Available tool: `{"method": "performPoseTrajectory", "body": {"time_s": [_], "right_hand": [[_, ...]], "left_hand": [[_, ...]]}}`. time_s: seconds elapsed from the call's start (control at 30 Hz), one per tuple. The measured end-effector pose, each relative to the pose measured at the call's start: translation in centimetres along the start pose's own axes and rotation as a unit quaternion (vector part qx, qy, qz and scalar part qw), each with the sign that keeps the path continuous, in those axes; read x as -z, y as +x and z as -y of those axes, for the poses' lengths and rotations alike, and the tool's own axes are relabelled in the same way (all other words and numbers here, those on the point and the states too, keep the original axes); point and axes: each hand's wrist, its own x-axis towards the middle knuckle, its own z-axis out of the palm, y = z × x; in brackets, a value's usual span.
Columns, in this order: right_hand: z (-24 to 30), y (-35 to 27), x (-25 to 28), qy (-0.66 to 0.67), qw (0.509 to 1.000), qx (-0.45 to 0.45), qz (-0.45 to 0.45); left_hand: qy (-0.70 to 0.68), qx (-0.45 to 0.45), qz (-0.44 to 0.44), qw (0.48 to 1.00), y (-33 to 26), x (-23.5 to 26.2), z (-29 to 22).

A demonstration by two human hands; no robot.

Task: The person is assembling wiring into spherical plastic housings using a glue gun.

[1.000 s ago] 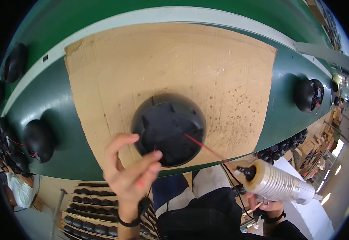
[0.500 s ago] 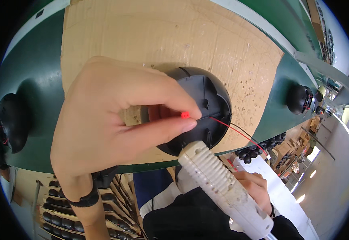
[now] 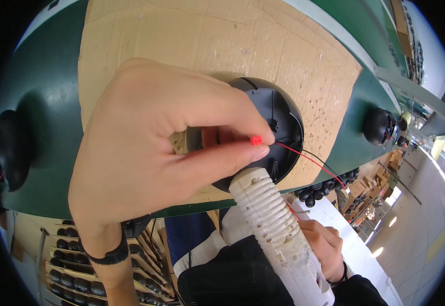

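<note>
Pinched between thumb and forefinger of my left hand (image 3: 151,137) is a small red two-hole connector (image 3: 256,140). It is over a black rounded plastic shell (image 3: 283,115), whose ribbed hollow faces up and is partly hidden by my hand. A red wire (image 3: 312,159) and a black wire run from near my fingertips over the shell's rim to the right. My right hand (image 3: 324,247) has curled fingers, lower right, beside a white ribbed cylinder (image 3: 278,224) that covers part of the view. What the right hand holds is hidden.
Cardboard (image 3: 181,30) lies on the green table (image 3: 44,76). Other black shells with wires stand at the left (image 3: 10,150) and the right (image 3: 378,126). Below left, a rack (image 3: 74,265) holds several black shells. More round black parts (image 3: 314,194) cluster beyond the table edge.
My left hand has moved right and slightly up in the picture with the red connector. The shell appears slightly further right and up; the white cylinder has shifted and tilted more upright.
</note>
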Motion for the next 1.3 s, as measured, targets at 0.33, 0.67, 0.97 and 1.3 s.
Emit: {"method": "performPoseTrajectory", "body": {"time_s": [0.33,0.67,0.97,1.3], "right_hand": [[-0.2,-0.8,0.4,0.045,0.998,-0.051,0.008],[-0.1,-0.3,0.3,0.055,0.997,-0.053,0.014],[-1.1,-2.3,1.0,0.092,0.994,0.013,-0.055],[-2.8,-4.2,0.8,0.020,0.998,-0.049,-0.042]], "left_hand": [[-0.086,0.024,0.012,0.996,-1.9,0.6,0.0],[-0.138,0.049,0.028,0.989,-4.8,1.1,0.4],[0.077,0.058,0.053,0.994,0.2,2.5,-2.7],[0.135,0.018,0.280,0.950,8.4,-2.1,0.4]]}}
